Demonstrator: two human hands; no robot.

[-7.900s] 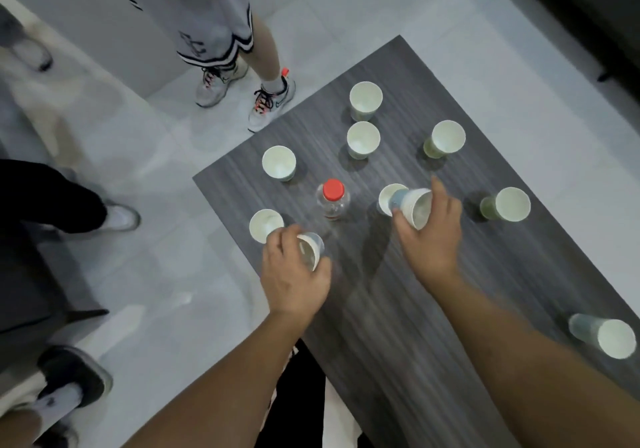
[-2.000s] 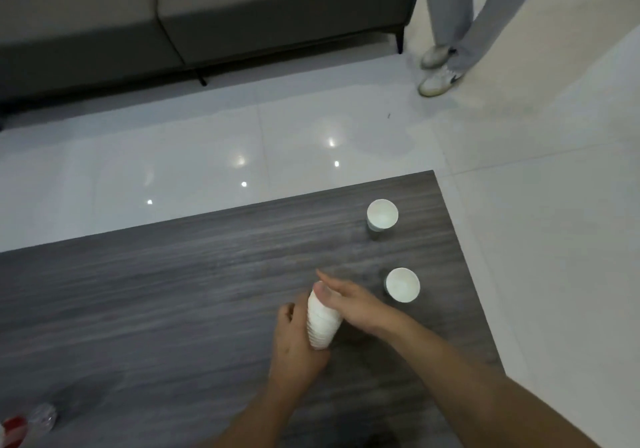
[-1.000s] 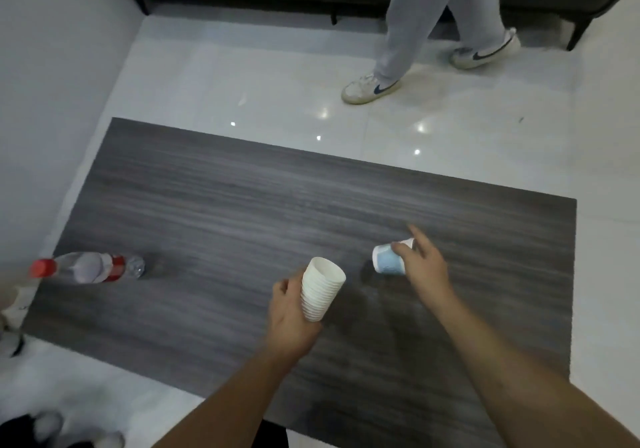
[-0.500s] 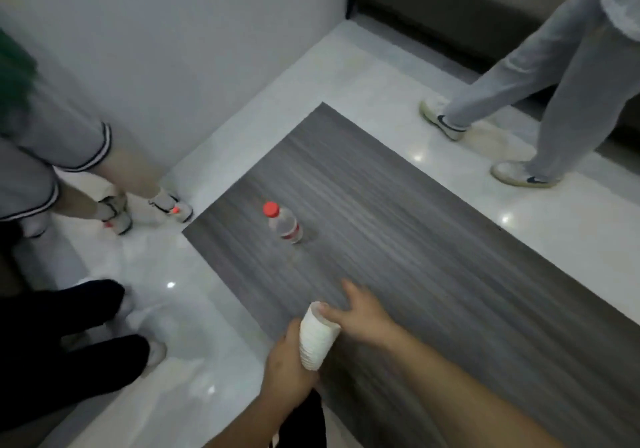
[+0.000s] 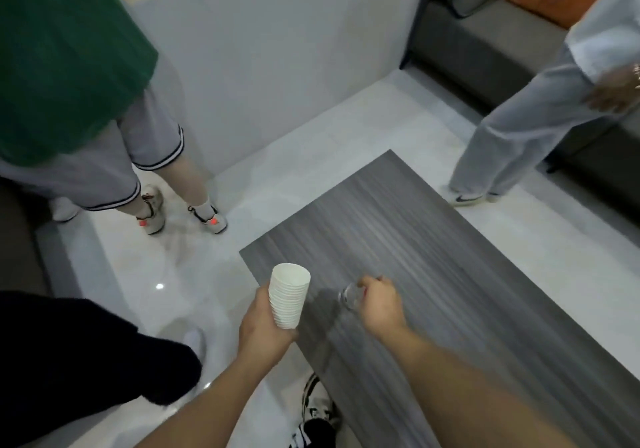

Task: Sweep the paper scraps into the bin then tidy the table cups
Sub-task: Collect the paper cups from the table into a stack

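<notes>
My left hand [image 5: 265, 330] grips a tall stack of white paper cups [image 5: 289, 295], held upright over the near left corner of the dark wood-grain table [image 5: 433, 257]. My right hand [image 5: 381, 304] is closed over the top of a clear plastic bottle [image 5: 349, 297] standing on the table just right of the stack; the cap is hidden under my fingers. No loose cups and no paper scraps show on the tabletop.
A person in a green top and grey shorts [image 5: 104, 156] stands on the white floor at the left. Another in light grey trousers [image 5: 512, 142] stands at the table's far right. Dark trousers [image 5: 86, 354] are near left. A grey sofa [image 5: 491, 42] lines the back.
My right hand left the cup stack and closed on the bottle. The last cups went into the stack. My view swung left toward the table's corner.
</notes>
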